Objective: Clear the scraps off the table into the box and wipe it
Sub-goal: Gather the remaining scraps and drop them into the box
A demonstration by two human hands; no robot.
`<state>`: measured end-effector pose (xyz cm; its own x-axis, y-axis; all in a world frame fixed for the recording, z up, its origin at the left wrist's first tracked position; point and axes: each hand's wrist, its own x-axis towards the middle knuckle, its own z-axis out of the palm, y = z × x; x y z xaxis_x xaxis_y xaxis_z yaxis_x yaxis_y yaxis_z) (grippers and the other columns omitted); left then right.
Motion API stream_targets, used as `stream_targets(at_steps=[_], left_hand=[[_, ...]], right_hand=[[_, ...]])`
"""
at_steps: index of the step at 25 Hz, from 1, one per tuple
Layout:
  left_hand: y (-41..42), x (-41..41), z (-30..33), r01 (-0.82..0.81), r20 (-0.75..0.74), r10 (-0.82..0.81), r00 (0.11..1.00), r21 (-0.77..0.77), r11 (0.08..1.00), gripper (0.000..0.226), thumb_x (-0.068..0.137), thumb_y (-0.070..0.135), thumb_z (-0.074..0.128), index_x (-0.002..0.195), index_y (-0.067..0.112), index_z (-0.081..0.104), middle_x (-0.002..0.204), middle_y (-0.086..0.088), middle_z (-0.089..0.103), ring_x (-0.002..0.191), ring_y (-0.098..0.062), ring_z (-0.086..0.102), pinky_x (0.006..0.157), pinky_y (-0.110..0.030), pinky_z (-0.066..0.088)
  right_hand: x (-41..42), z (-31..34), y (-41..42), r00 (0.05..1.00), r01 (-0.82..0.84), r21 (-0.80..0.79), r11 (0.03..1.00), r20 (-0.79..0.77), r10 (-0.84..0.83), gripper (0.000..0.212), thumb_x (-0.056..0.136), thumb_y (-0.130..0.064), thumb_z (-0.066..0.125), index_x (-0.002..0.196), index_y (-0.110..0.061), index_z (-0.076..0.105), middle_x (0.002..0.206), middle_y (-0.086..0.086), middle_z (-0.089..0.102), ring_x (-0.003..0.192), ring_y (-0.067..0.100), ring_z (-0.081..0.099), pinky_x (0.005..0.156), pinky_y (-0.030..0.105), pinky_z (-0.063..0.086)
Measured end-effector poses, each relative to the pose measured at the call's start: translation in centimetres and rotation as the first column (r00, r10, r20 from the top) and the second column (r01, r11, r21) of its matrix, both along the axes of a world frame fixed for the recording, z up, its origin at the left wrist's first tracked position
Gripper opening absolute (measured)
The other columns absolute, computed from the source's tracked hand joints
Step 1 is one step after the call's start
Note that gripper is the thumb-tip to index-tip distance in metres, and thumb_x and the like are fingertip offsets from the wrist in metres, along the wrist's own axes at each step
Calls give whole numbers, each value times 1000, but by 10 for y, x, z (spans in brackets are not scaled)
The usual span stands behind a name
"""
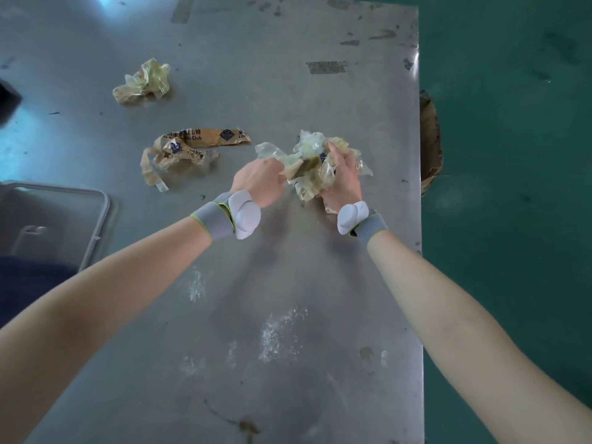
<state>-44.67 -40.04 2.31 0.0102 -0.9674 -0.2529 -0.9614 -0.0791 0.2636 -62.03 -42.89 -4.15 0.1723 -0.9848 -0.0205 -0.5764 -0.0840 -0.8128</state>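
A crumpled wad of clear yellowish tape (312, 149) sits near the right edge of the steel table (288, 299). My right hand (341, 177) grips it from the right, and my left hand (261, 181) pinches its left side. A tangle of brown printed tape (189, 149) lies to the left of my hands. Another crumpled yellowish tape ball (144, 81) rests farther back on the left. A cardboard box (431, 139) shows partly past the table's right edge, on the floor side.
A clear plastic bin (57, 219) stands at the left edge with a dark blue cloth (32, 283) just in front of it. Old tape residue marks the far table. White smears lie on the near surface. Green floor (512, 155) runs along the right.
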Motion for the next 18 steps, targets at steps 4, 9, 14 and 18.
stream_targets(at_steps=[4, 9, 14, 18], left_hand=[[9, 10, 25, -110, 46, 117, 992, -131, 985, 23, 91, 20, 44, 91, 10, 64, 85, -8, 54, 83, -33, 54, 66, -33, 37], [-16, 14, 38, -236, 179, 261, 948, -152, 960, 21, 88, 12, 48, 100, 4, 64, 103, -18, 66, 95, -39, 62, 66, -34, 41], [-31, 2, 25, -86, 211, 76, 974, 40, 996, 20, 88, 11, 48, 96, 7, 65, 104, -16, 67, 96, -36, 63, 70, -34, 44], [-28, 1, 20, -89, 57, 82, 995, 124, 988, 26, 85, 18, 48, 60, 14, 47, 66, -7, 51, 68, -29, 43, 56, -26, 34]], right_hand=[[1, -5, -6, 999, 10, 48, 999, -41, -8, 77, 78, -19, 63, 146, -29, 27, 134, 4, 36, 128, 26, 42, 106, 41, 40], [-1, -6, -11, 998, 16, 67, 998, -70, -11, 84, 77, -16, 66, 149, -24, 23, 137, 6, 35, 128, 27, 42, 105, 40, 40], [2, -3, -12, 997, -8, 91, 996, -70, 14, 92, 77, -23, 68, 151, -26, 14, 133, 7, 33, 124, 26, 44, 100, 34, 41], [3, -2, -9, 997, 5, 69, 998, -83, 1, 86, 78, -26, 67, 149, -26, 20, 133, 7, 34, 122, 26, 46, 99, 37, 45]])
